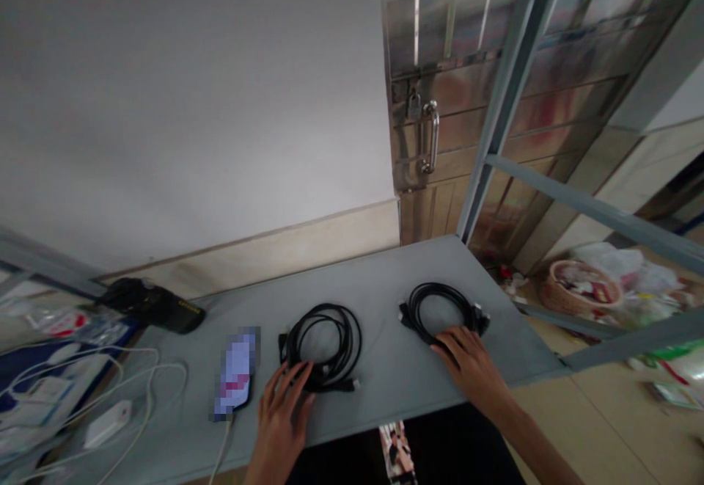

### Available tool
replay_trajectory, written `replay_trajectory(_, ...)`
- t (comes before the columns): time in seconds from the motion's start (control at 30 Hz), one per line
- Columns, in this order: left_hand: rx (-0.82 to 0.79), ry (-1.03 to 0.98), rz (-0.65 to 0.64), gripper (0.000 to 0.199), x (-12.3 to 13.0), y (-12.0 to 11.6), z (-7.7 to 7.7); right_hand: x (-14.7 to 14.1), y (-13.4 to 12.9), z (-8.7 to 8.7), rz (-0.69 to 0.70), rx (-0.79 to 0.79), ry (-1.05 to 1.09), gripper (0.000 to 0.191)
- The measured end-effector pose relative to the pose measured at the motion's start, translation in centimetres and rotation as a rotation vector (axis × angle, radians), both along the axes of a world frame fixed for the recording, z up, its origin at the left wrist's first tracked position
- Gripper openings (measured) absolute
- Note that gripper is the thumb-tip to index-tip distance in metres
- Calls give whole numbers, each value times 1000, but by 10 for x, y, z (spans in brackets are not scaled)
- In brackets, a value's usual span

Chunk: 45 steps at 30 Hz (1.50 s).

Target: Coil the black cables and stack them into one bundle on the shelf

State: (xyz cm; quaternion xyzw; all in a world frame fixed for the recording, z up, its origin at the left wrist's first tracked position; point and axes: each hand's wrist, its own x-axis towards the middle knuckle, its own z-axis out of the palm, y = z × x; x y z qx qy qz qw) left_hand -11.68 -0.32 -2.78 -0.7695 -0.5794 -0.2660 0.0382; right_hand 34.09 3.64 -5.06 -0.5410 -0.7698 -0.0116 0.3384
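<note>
Two black cables lie coiled on a grey tabletop (379, 345), their plug ends sticking out at the sides. At the left coiled cable (356, 331), my left hand (283, 411) rests with its fingertips on the near-left edge, fingers stretched and the thumb apart. My right hand (470, 364) lies over the near edge of the right coiled cable (440, 287), its fingers extended onto the loops. Both coils sit flat on the table, about a hand's length apart. Neither hand is visibly closed round a cable, though the undersides of the fingers are hidden.
A lit phone (236, 375) with a white cord lies left of my left hand. Beyond it are a dark pouch-like item (157, 305), a white charger (108, 424) and tangled white cords. A metal frame post (503, 96) rises at the right, near a basket (550, 287).
</note>
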Motion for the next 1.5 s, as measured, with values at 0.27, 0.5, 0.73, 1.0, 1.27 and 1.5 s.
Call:
replay_trajectory(0.27,-43,-81,115,39,28,49,5,-1,-1,3,-25,1,-6,27)
replay_trajectory(0.5,70,-60,288,39,73,26,13,0,-1,8,-28,-31,27,22)
replay_trajectory(0.73,128,-208,202,38,66,-22,6,1,0,3,-12,-35,71,19)
replay_trajectory(1.0,94,-310,169,31,58,-36,-8,7,27,38,-123,-23,291,40)
replay_trajectory(1.27,59,-376,196,37,59,-36,-6,18,39,147,-197,-212,726,49)
replay_trajectory(1.5,-98,-597,199,43,72,-39,16,6,13,210,-49,-50,888,43)
